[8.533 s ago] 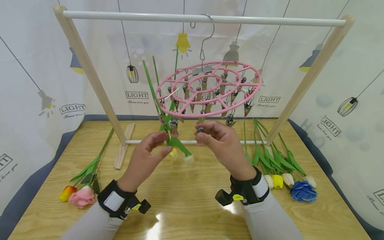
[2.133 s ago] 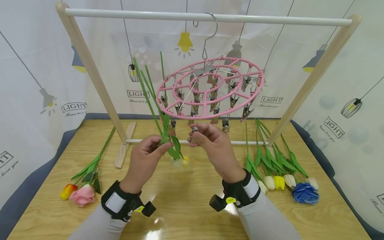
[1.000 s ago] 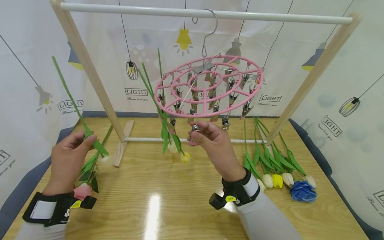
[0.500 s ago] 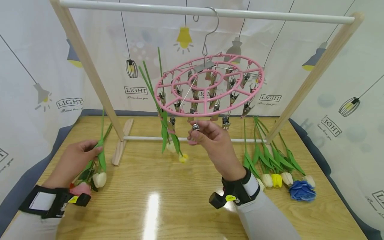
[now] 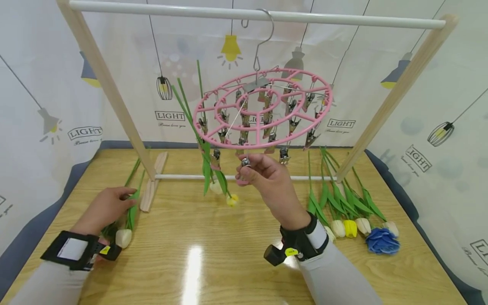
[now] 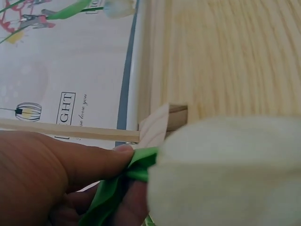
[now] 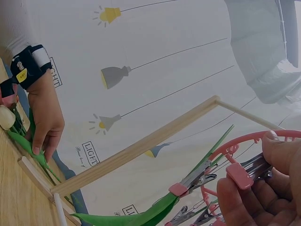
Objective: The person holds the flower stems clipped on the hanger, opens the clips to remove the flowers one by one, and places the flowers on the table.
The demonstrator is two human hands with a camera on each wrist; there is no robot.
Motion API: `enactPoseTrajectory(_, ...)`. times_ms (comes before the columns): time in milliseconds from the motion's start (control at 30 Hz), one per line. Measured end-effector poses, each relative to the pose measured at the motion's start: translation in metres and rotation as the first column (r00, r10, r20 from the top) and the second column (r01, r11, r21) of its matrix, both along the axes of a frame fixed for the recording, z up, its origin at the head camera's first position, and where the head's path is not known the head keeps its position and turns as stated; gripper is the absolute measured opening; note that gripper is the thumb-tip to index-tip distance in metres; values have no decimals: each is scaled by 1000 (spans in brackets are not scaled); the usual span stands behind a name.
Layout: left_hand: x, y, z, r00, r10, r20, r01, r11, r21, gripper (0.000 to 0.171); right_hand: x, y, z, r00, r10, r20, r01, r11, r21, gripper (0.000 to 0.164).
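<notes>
At the table's left side my left hand (image 5: 104,208) pinches the green stem and leaf of a white tulip (image 5: 123,238). In the left wrist view the thumb and a finger close on that leaf (image 6: 141,162), with the pale bloom large in front. My right hand (image 5: 272,182) grips a metal clip (image 7: 256,168) with pink tips, below the near rim of a pink round clip hanger (image 5: 257,133). Nothing shows between the clip's tips. At the hanger's left edge, tulips hang head down from clips, a yellow tulip (image 5: 232,200) and a white tulip (image 5: 216,187) among them.
The hanger hooks over the white bar (image 5: 324,18) of a wooden stand (image 5: 110,93). To the right lie several tulips and a blue rose (image 5: 383,241). Other flowers, partly hidden by the left wrist, lie beside the white tulip on the wooden table (image 5: 228,262).
My left hand has moved from the hanger to the left side, carrying a white tulip down onto the table there. The right hand stays on the clip below the hanger.
</notes>
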State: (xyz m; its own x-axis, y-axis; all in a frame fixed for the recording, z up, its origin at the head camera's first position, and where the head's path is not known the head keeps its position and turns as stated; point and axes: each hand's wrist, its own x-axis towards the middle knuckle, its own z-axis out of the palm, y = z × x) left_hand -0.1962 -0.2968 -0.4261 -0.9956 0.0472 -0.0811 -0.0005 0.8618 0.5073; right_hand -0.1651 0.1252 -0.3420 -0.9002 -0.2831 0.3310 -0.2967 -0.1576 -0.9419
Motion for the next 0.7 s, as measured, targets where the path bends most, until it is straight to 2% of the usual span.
enactPoseTrajectory(267,-8,7,-4,1000,-8,-9,7,996,-91,43,1,0,1,1000,5,6,-5,1000,-4,37)
enactPoseTrajectory(700,-22,10,-9,994,-92,-54,82,982,-169,40,1,0,0,1000,8,12,-8,1000,2,35)
